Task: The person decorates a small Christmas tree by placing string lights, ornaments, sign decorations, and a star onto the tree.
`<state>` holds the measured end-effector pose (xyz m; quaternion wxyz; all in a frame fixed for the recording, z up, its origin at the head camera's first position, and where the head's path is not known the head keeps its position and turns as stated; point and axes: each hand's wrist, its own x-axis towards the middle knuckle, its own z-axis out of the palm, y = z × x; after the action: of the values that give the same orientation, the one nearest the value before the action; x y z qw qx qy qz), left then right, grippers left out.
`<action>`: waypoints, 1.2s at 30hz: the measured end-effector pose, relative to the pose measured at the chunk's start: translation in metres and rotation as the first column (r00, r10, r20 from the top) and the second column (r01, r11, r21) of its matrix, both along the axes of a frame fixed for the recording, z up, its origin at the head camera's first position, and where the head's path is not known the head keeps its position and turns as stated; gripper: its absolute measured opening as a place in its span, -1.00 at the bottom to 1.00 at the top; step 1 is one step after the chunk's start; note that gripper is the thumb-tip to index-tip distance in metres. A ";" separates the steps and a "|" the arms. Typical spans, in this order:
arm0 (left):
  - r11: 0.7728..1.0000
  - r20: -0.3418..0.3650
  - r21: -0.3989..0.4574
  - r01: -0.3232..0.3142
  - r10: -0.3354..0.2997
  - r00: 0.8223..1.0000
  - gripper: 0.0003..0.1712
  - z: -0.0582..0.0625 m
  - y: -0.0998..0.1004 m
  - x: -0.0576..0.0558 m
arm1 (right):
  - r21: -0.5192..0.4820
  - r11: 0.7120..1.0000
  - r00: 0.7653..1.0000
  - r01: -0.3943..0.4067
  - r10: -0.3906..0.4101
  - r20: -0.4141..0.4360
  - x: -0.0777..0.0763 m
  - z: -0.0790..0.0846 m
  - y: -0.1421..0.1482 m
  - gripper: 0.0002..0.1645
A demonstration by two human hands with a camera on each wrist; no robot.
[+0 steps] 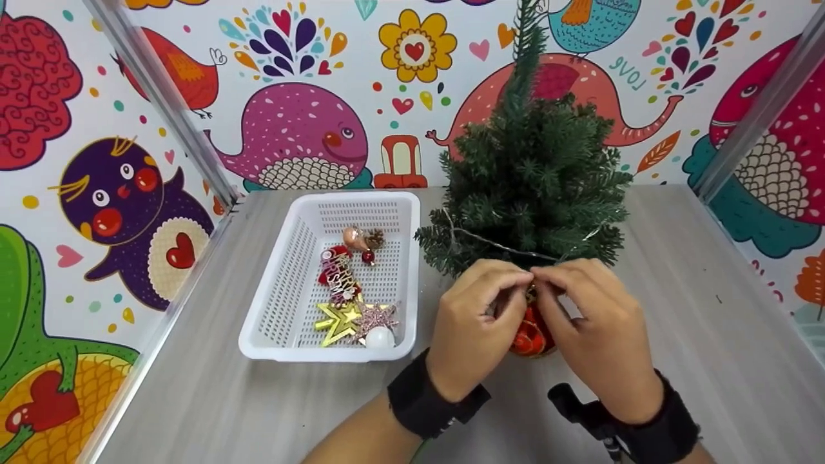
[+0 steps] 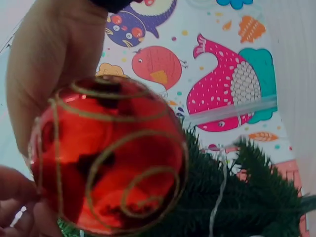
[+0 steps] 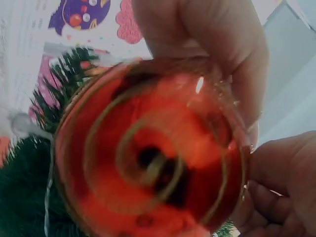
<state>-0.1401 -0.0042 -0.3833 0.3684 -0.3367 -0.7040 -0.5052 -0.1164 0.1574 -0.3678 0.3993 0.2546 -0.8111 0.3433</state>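
Observation:
A shiny red Christmas ball (image 1: pixel 533 336) with gold glitter swirls hangs below both hands, in front of the Christmas tree (image 1: pixel 541 167). My left hand (image 1: pixel 475 328) and right hand (image 1: pixel 599 328) meet over its gold cap, thumbs and index fingers pinching at its top, where the thin hanging loop is mostly hidden. Both wrist views show the ball (image 2: pixel 113 158) large and close, its swirled side (image 3: pixel 148 153) covering much of the fingers. Behind the fingertips, a clear light string (image 1: pixel 493 241) runs across the lower branches.
Left of the tree stands a white plastic basket (image 1: pixel 265 322) on the grey table (image 1: pixel 722 361). Inside lie a gold star (image 1: pixel 335 325), a pink glitter snowflake (image 1: pixel 377 316), a white ball (image 1: pixel 380 337), a Merry Christmas sign (image 1: pixel 339 276) and small ornaments. Patterned panels enclose the table.

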 end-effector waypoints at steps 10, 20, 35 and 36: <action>0.990 0.090 -0.037 -0.137 0.140 0.986 -0.78 0.001 0.006 0.002 | 0.068 0.988 0.990 0.140 -0.139 -0.012 -0.001 -0.006 -0.008 -0.77; 0.998 0.350 0.055 -0.007 -0.013 0.937 -0.83 0.005 0.004 -0.003 | 0.054 0.993 0.994 0.108 -0.110 0.027 -0.003 -0.007 -0.005 -0.73; 0.978 0.154 -0.143 -0.153 0.175 0.972 -0.83 -0.005 0.001 -0.003 | 0.194 0.972 0.990 0.136 -0.140 0.008 -0.007 -0.006 -0.002 -0.70; 0.979 0.153 -0.142 -0.147 0.168 0.974 -0.84 -0.005 0.000 -0.004 | 0.193 0.971 0.990 0.138 -0.141 0.006 -0.007 -0.006 -0.002 -0.71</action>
<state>-0.1437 -0.0038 -0.3888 0.3254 -0.2600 -0.7878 -0.4537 -0.1234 0.1556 -0.3734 0.3878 0.2309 -0.8604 0.2369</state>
